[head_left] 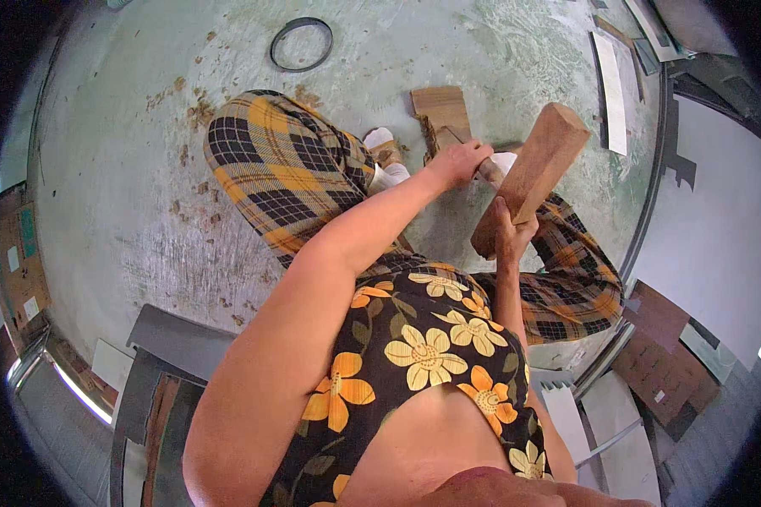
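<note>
My left hand [463, 162] is closed round a chisel [489, 173]. Its wooden handle end sticks out on the right of my fist, and the thin blade slants up to the left toward a brown wood piece [445, 105]. That piece lies on the floor by my feet, with a rough, chipped left edge; whether the blade tip touches it I cannot tell. My right hand [516, 233] grips the lower part of a thick wooden block [539, 159], held tilted with its upper end to the right, close beside the chisel handle.
I sit on a scuffed floor [127, 194], knees apart in plaid trousers. Wood chips [201, 110] are scattered to the left. A black ring [301, 44] lies at the far side. A white strip [610, 93] and other boards lie at right, with grey panels [182, 338] near left.
</note>
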Tool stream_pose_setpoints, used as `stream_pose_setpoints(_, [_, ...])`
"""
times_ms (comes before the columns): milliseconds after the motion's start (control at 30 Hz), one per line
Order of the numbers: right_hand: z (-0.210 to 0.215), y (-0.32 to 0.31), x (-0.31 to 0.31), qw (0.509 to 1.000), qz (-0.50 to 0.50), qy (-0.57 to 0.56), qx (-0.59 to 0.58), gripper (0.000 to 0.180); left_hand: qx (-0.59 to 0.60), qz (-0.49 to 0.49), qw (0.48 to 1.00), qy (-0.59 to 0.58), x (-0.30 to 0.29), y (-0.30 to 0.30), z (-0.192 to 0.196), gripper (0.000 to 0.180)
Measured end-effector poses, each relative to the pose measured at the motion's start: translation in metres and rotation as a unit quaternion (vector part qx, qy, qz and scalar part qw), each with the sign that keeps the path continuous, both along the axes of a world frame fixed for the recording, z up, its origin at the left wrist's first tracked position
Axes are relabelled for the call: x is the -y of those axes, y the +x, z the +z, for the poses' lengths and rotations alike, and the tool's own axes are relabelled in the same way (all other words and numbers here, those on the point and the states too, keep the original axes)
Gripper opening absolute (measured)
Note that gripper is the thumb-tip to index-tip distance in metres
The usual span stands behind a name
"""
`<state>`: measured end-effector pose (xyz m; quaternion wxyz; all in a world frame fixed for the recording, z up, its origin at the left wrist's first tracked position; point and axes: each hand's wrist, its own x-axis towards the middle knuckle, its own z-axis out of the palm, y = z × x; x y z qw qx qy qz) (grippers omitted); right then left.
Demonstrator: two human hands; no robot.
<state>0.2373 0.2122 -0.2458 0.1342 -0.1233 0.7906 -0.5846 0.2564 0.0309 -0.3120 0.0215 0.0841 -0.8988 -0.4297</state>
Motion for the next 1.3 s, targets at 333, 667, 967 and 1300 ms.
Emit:
stream_pose_setpoints(333, [0.0,0.003,0.0,0.998,0.014,-0.005,-0.058,0.035,-0.017,0.037,0.999,0.002,0.006,-0.01,-0.001,0.034])
stream_pose_setpoints(667, [0.021,0.0,0.008,0.996,-0.006,-0.073,-0.058,0.03,-0.049,0.053,0.996,0.044,0.007,-0.015,0.005,0.038])
stream_pose_setpoints(967, [-0.012,0.009,0.003,0.998,0.026,0.042,0.038,0.031,-0.05,0.011,0.998,0.034,0.004,-0.021,-0.009,0.035])
stream_pose_setpoints(1300, [0.012,-0.001,0.003,1.0,0.003,0.011,0.0,0.032,-0.057,0.062,0.996,0.039,0.002,-0.02,-0.001,0.041])
